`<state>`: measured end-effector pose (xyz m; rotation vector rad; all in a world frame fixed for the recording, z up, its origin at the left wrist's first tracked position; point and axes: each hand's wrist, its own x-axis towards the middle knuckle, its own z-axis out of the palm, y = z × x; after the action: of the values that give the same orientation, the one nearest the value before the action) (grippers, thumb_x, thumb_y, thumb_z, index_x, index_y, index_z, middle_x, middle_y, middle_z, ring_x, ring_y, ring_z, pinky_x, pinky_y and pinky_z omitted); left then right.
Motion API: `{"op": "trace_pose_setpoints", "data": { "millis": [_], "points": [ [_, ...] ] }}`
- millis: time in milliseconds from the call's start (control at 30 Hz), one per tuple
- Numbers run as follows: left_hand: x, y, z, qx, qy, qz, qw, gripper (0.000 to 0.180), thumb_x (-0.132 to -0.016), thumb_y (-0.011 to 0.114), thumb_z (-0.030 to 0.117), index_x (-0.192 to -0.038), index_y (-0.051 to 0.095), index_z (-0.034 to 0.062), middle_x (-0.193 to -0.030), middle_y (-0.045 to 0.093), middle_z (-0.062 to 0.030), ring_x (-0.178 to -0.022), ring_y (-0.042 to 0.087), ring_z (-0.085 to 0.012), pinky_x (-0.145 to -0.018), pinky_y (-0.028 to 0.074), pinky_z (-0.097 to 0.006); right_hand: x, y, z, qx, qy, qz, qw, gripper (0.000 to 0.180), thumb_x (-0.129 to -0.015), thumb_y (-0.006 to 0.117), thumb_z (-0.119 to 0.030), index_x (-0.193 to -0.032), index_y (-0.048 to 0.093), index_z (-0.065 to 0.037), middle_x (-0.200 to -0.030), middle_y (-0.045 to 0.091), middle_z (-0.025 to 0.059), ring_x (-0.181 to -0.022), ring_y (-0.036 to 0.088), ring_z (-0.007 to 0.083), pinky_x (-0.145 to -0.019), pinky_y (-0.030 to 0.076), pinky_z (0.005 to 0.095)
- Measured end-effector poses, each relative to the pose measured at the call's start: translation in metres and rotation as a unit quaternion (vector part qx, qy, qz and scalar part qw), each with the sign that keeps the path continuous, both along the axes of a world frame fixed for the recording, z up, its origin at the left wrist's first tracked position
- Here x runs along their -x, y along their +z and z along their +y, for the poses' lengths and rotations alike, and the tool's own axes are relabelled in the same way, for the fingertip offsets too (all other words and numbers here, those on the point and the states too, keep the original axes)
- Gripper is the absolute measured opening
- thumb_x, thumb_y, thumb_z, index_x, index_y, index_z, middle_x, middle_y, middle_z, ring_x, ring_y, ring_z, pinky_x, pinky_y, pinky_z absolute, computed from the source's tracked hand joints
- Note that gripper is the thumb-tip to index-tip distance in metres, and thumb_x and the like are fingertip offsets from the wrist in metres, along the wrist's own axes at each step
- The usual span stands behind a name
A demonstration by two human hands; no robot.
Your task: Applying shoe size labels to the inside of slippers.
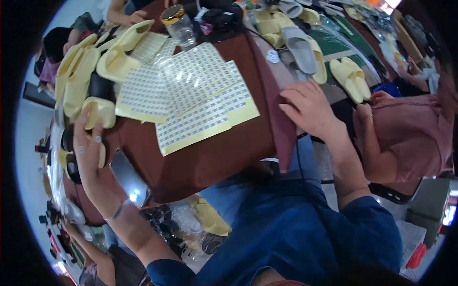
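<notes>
Yellow rounded slipper point(102, 110) sits at the left edge of our brown-covered bench point(205, 164), left grip point(89, 143) touching it (can't tell how closed), right grip point(310, 107) loosely open, empty, so we're probably grabbing it, needing a firm pinch next.

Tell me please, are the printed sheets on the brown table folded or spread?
Spread: the printed sheets lie overlapping at different angles on the brown table, their rows of marks facing up.
</notes>
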<state>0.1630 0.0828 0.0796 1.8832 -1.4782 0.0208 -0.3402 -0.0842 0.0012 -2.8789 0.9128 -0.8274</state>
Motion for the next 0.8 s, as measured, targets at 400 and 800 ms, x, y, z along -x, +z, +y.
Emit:
{"op": "trace_pose_setpoints", "data": {
  "millis": [400, 800],
  "points": [
    [0.164, -0.049, -0.074, -0.074, -0.233, 0.003, 0.97, 0.039, -0.086, 0.072, 0.008, -0.123, 0.061, -0.0023, -0.12, 0.066, -0.0201, -0.109, 0.064, -0.0353, -0.094, 0.049, -0.038, 0.069, -0.032, -0.086, 0.004, -0.172, -0.036, 0.985, 0.013, -0.091, 0.061, -0.016, -0.094, 0.067, -0.005, -0.091, 0.068, 0.0154, -0.089, 0.065, 0.0368, -0.079, 0.051, 0.0483],
    [0.156, -0.056, -0.075, -0.096, -0.144, 0.014, 0.985, 0.034, -0.087, 0.069, 0.004, -0.118, 0.062, -0.0077, -0.109, 0.067, -0.0211, -0.099, 0.066, -0.0314, -0.09, 0.05, -0.037, 0.036, -0.107, -0.206, -0.12, -0.255, 0.125, 0.951, 0.021, -0.092, 0.054, -0.024, -0.094, 0.068, -0.007, -0.098, 0.07, 0.0178, -0.099, 0.066, 0.0375, -0.087, 0.053, 0.0503]
  ]
}}
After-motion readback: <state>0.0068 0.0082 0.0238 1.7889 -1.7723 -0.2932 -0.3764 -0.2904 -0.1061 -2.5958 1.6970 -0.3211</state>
